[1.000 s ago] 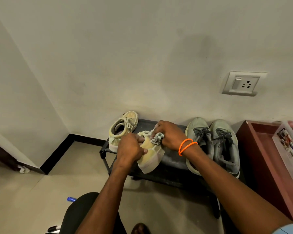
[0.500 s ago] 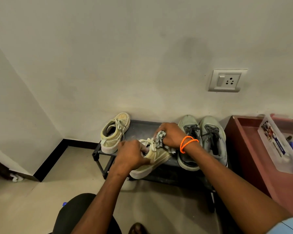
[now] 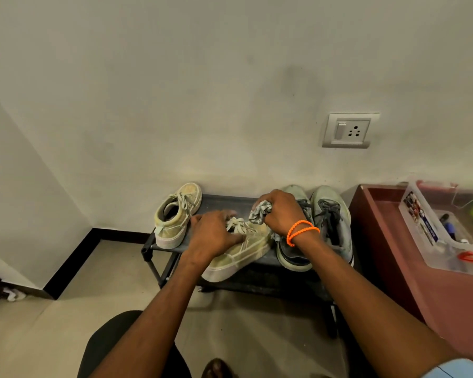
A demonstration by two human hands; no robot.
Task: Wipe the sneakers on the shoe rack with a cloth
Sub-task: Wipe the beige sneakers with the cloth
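Note:
A yellow-green sneaker (image 3: 241,255) lies on the top shelf of the black shoe rack (image 3: 221,203), its heel hanging over the front edge. My left hand (image 3: 213,236) rests on its laces and tongue, fingers spread forward. My right hand (image 3: 281,211), with orange bands at the wrist, grips a bunched grey-white cloth (image 3: 260,212) just above the sneaker's toe. The matching sneaker (image 3: 176,216) stands at the rack's left end. A pair of grey sneakers (image 3: 331,225) sits at the right end, partly hidden by my right wrist.
A reddish-brown cabinet (image 3: 388,255) stands right of the rack with a clear plastic box (image 3: 432,241) of small items on it. A wall socket (image 3: 348,130) is above. The wall runs close behind the rack. Tiled floor lies in front, with my knee (image 3: 115,342) low.
The yellow-green sneaker has come down from a raised, tilted hold onto the rack's shelf. My left hand loosened from gripping it to resting on top. The cloth hand stayed at the toe.

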